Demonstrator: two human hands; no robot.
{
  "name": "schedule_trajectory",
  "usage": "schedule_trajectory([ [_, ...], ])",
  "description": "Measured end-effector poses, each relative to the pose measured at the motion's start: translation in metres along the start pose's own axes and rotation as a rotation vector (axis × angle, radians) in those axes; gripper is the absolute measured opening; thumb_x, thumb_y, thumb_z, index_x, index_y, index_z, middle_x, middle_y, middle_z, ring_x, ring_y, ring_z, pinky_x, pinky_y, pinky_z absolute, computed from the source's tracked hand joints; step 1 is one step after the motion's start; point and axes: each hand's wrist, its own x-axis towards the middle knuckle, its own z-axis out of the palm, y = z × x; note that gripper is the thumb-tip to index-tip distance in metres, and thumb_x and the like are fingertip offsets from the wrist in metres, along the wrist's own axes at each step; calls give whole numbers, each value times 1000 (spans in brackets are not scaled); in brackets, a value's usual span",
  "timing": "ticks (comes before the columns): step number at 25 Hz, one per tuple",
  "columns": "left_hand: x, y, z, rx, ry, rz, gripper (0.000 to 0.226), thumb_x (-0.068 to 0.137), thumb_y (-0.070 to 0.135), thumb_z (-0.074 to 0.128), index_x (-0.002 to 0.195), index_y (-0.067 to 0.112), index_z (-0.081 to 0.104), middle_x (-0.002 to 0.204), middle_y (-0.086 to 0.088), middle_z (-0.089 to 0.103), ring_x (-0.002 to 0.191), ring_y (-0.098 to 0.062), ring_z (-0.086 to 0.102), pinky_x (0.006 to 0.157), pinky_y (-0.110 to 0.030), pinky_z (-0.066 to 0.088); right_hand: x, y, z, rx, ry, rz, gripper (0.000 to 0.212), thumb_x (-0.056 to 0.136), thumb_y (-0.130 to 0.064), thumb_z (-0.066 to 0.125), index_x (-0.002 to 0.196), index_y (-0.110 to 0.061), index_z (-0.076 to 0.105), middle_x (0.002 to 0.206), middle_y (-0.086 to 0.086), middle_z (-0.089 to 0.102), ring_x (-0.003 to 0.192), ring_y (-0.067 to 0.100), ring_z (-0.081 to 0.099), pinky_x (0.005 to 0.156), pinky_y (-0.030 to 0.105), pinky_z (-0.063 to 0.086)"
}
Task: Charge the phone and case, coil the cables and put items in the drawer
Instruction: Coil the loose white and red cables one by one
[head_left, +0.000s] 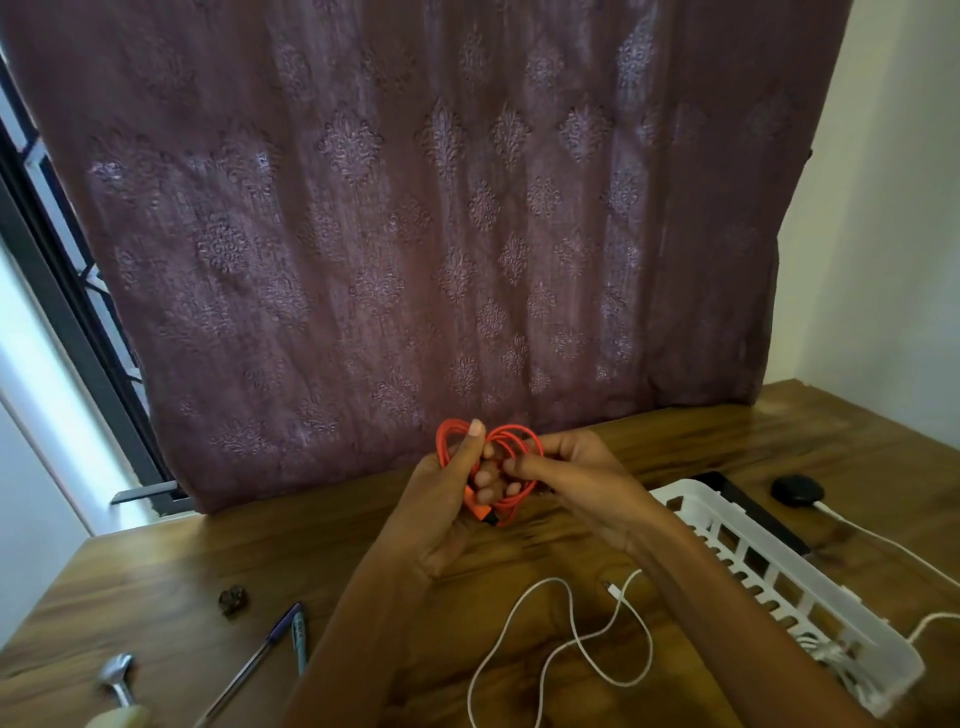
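Coiled orange cable (511, 441), several loops, held up above the wooden surface (208, 566) in front of the lower edge of the purple curtain (415, 208). Palm of left hand (452, 499) toward camera, its fingers (488, 480) curled through the middle of the coil, thumb upright and pressed on top of the loops. On the coil's right side, right hand (576, 483), fingers (519, 467) curled in, pinching the loops near the centre. Both hands closed on that one cable, nothing else held. Orange plug end with dark tip hanging at the bottom of the coil, just below the left fingers. Slight blur on both hands.

Lower down, loose white cable (566, 639) in wavy loops flat on the surface between the forearms, small plug end near the right forearm. To the right, white slotted basket (779, 587) on the surface, partly hidden by the right forearm, some white cord bunched in its near end. Just behind the basket's far rim, dark flat slab (753, 512); phone or not, cannot tell. Beyond the basket, black rounded case (797, 491) with white lead (883, 540) plugged in, running off toward the right edge.

On the left part of the surface, two pens (270, 642) side by side, small dark lump (234, 600) near them, metal spoon (117, 673) at the bottom left corner. At far left, window frame (52, 249); at right, pale wall (893, 208).
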Motion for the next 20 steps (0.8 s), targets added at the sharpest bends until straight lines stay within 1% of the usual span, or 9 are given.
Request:
schedule_trajectory([
  [2,3,1,-2,105,65,-2,32,90,30,51,67,9,56,44,3,49,41,-8,51,57,-25,51,1,2,1,26,47,-19,13,82,3,61,87,-2,72,84,20,71,70,19,67,75,30,54],
  [4,3,2,-3,265,132,28,33,88,34,55,64,12,60,45,3,54,45,-9,56,55,-23,49,0,1,1,42,42,-41,12,83,2,60,89,-2,70,76,13,71,64,14,66,67,22,54],
  [6,3,3,-4,402,190,86,34,88,34,57,62,12,62,45,4,59,46,-6,59,49,-17,48,-4,-1,1,48,28,-76,13,85,1,59,94,-2,68,73,6,71,65,11,67,65,17,54],
  [8,4,3,-7,486,225,140,34,87,34,59,62,11,65,48,2,64,49,-6,62,50,-15,49,-5,-1,1,63,26,-103,12,86,-1,58,94,-2,67,71,3,72,67,9,68,65,15,54],
  [12,5,0,-10,548,209,233,33,85,29,62,76,-2,67,65,-5,70,61,-11,66,61,-21,52,-6,2,2,117,25,-83,11,86,-2,57,93,-5,66,71,3,72,67,10,68,67,18,55],
  [14,5,-1,-10,513,202,249,33,85,26,62,76,-5,65,63,-5,69,61,-11,65,59,-18,52,-4,3,1,133,6,-69,12,85,-2,57,94,-5,65,74,4,71,70,12,67,71,20,54],
  [16,5,-2,-9,495,194,247,34,85,26,62,74,-5,64,64,-7,69,62,-12,65,59,-18,52,-1,6,-2,163,-19,-50,14,83,-5,58,96,-3,64,80,9,70,76,17,65,79,25,51],
  [18,6,-2,-8,506,191,233,36,86,29,62,76,-6,65,70,-12,71,66,-14,66,62,-20,52,-2,6,-4,197,-60,-22,20,80,-12,59,97,-3,64,86,13,68,82,21,64,86,31,49],
  [20,8,-3,-9,522,220,226,38,86,30,62,77,-7,66,75,-15,72,68,-16,67,65,-23,53,-1,5,-5,142,-79,-29,20,83,-11,59,101,-2,62,87,12,69,81,18,66,82,28,52],
])
